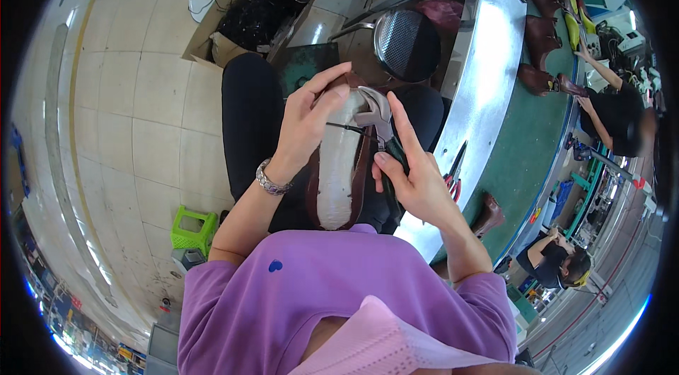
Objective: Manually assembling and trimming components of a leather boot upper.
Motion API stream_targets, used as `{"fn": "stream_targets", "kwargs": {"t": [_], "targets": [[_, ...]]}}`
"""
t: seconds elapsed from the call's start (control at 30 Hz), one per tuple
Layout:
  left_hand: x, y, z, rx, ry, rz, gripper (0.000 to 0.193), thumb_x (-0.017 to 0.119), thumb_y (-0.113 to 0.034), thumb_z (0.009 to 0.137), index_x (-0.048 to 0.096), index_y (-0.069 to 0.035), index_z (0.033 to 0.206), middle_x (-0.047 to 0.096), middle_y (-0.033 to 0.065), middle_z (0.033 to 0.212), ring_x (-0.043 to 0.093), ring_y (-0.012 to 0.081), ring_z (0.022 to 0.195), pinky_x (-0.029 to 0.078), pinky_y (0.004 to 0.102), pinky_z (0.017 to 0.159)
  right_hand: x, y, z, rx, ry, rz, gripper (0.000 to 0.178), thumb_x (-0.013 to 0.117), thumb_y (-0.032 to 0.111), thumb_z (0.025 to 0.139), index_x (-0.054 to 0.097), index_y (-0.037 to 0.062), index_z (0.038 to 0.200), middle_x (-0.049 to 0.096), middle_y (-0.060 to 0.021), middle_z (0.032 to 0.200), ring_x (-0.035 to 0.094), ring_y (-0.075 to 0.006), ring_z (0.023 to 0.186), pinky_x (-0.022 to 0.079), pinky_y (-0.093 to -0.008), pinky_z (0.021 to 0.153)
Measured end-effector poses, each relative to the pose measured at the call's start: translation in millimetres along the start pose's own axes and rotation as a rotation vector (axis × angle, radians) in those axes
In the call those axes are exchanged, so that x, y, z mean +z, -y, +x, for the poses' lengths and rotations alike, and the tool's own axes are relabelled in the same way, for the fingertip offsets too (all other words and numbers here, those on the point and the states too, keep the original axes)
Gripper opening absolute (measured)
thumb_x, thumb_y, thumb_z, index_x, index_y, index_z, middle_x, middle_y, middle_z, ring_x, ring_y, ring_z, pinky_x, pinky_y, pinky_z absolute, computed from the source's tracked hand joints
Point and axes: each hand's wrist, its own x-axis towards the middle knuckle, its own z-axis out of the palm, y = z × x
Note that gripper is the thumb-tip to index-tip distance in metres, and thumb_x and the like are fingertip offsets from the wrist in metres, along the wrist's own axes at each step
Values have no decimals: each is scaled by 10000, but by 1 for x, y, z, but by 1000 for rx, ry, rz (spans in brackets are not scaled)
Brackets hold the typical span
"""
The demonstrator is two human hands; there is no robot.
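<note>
A brown leather shoe upper on a last lies sole up across my lap, with its pale insole [335,180] showing. My left hand [308,120] is closed on the shoe's far end, thumb on the insole and fingers round the outer side. In my right hand [422,184] is a pair of lasting pliers [375,118] with a curved metal head and dark green handles. The pliers' head rests at the far right edge of the shoe; whether the jaws grip the leather is hard to tell. A thin black cord [346,127] crosses the insole between my hands.
Beyond my knees are a round dark pan [406,45] and a cardboard box [200,44] of black material. Red-handled scissors [453,188] lie on the metal-edged bench [488,43] at right, near brown boots [543,39]. A green stool [192,230] stands at left. Co-workers [614,117] work across the bench.
</note>
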Motion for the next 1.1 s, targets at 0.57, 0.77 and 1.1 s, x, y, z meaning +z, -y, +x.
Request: {"fn": "stream_targets", "kwargs": {"t": [0.57, 0.77, 1.1], "targets": [[-11, 6, 11, 248, -5, 461, 310, 527, -152, 892, 571, -9, 1163, 635, 121, 1069, 597, 147, 913, 443, 257, 818, -32, 27, 29, -586, -204, -1040, 744, 527, 0, 792, 277, 324, 1414, 529, -90, 590, 546, -220, 445, 429, -337, 389], [-9, 6, 8, 217, -6, 499, 330, 511, -127, 882, 546, 0, 1184, 622, 99, 1035, 561, 114, 923, 422, 235, 831, -20, 8, 38, -386, -199, -1100, 683, 579, 48, 807, 308, 258, 1398, 640, -148, 762, 624, -307, 617, 495, -381, 526], [-18, -1, 20, 193, 96, 212, 379, 526, -84, 843, 511, 8, 1209, 585, 34, 1045, 537, 92, 934, 422, 236, 847, -21, 8, 39, -363, -106, -945, 742, 541, 113, 848, 137, 304, 1440, 620, -145, 687, 594, -291, 516, 495, -347, 491]]}}
